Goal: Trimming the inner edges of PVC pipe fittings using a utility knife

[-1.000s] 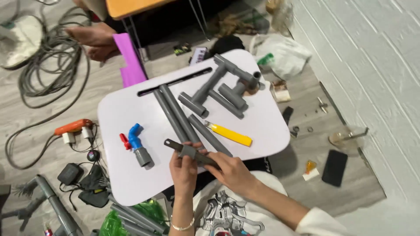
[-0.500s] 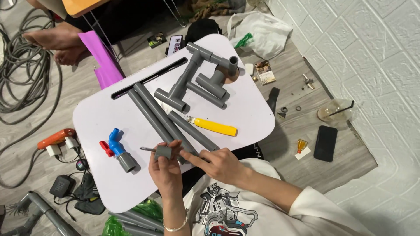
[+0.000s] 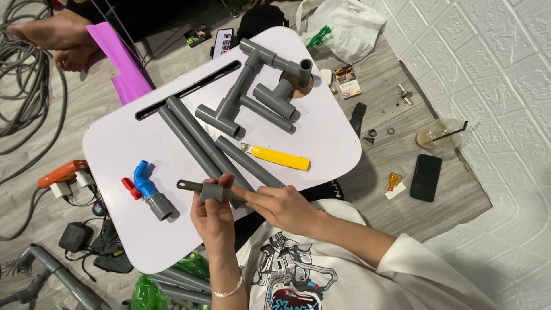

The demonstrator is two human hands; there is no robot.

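Observation:
My left hand (image 3: 215,221) holds a small grey pipe fitting (image 3: 211,193) over the near edge of the white table (image 3: 120,143). A thin dark tool (image 3: 188,185) sticks out of the fitting to the left. My right hand (image 3: 281,205) grips the fitting's right side, fingers pointing left. Just beyond the hands lie long grey pipes (image 3: 192,138). A blue valve with a red handle on a grey stub (image 3: 146,188) lies left of my hands. A yellow utility knife (image 3: 278,157) lies to the right. An assembly of grey pipes and tees (image 3: 252,92) rests at the far side.
A black phone (image 3: 425,177) and a plastic cup (image 3: 439,135) lie on the floor at right, a white bag (image 3: 338,20) beyond the table. Another person's bare feet (image 3: 54,37) and cables (image 3: 23,86) are far left. An orange tool (image 3: 60,173) and more pipes (image 3: 57,275) lie left.
The view has shifted so the table sits higher and further left. My hands stay together on the fitting, which has turned so the thin tool now points left.

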